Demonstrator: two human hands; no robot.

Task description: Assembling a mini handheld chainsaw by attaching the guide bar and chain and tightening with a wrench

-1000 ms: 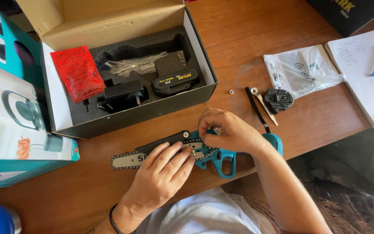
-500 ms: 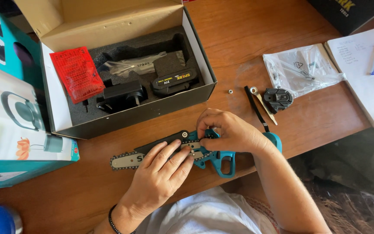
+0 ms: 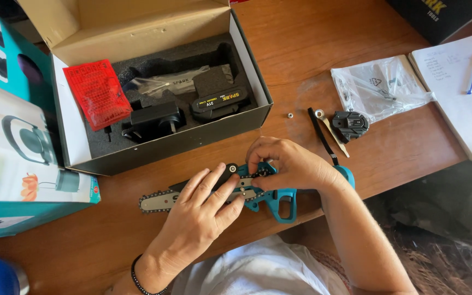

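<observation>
A small teal chainsaw (image 3: 271, 196) lies on the wooden table (image 3: 312, 54) near its front edge, its guide bar and chain (image 3: 157, 200) pointing left. My left hand (image 3: 203, 210) lies flat over the bar where it joins the body, fingers spread. My right hand (image 3: 285, 161) curls over the top of the saw body, fingertips pinching the chain at the sprocket area. A black cover piece (image 3: 350, 124), a flat wrench (image 3: 331, 130) and a tiny nut (image 3: 290, 115) lie just beyond the saw.
An open cardboard box (image 3: 247, 71) holds a battery, a charger and a red packet. A teal carton (image 3: 12, 147) stands at the left. A clear plastic bag (image 3: 381, 87) and a notebook with a pen (image 3: 460, 93) lie at the right.
My right hand's fingers have shifted slightly on the chain at the saw body. The left hand stays pressed on the bar.
</observation>
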